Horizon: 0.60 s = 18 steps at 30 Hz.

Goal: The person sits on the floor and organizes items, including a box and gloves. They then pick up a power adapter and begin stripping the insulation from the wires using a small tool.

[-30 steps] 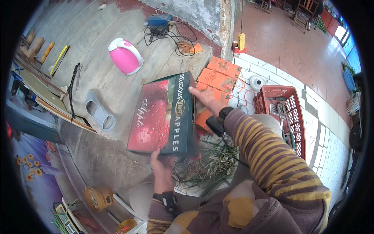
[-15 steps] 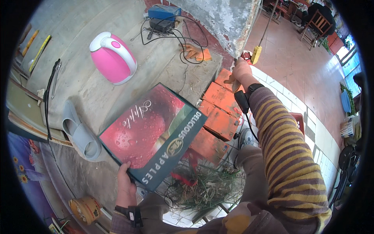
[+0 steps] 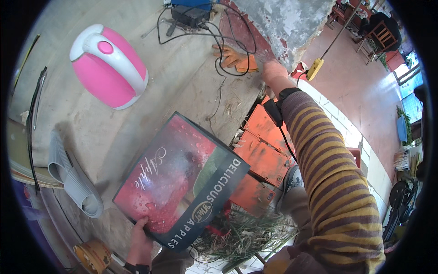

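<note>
One hand, the left hand (image 3: 139, 243), thumb on top, holds the red box (image 3: 179, 185) by the grey ledge (image 3: 233, 102) at its right edge, best kept steady; I cannot tell the right hand's (image 3: 275, 74) grip.

**Half-seen around both hands**

Left bare hand (image 3: 140, 244): fingers hidden beneath red-and-dark-green cardboard box (image 3: 178, 182); forearm cut off at lower edge. Right bare hand (image 3: 275, 74): fingertips out of sight, contact unclear. Above it, blue box-shaped object (image 3: 195, 6) cut by top edge. Below it, brown-and-yellow striped sleeve (image 3: 333, 182) hides most of red plastic crate (image 3: 355, 156) and part of orange rectangular blocks (image 3: 261, 157).
</note>
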Tool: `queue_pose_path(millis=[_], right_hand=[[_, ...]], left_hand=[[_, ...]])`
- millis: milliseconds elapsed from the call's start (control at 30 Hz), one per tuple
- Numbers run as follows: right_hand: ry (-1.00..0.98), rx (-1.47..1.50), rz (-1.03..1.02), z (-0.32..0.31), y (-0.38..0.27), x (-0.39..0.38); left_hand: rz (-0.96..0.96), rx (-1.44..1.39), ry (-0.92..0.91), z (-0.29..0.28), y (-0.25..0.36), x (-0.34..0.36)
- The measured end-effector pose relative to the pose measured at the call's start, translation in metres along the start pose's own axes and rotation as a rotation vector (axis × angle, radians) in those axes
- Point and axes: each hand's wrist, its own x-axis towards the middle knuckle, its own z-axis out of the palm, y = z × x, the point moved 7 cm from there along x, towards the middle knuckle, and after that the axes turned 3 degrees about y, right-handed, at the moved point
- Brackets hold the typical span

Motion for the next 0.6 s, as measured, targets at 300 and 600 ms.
queue_pose_path(millis=[300,600], right_hand=[[-0.082,0.132,-0.021,0.066,-0.044,0.048],[-0.048,0.142,0.143,0.086,-0.049,0.068]], left_hand=[[0.612,0.822,0.106,0.018,0.093,-0.101],[0.48,0.627,-0.071,0.061,0.082,-0.117]])
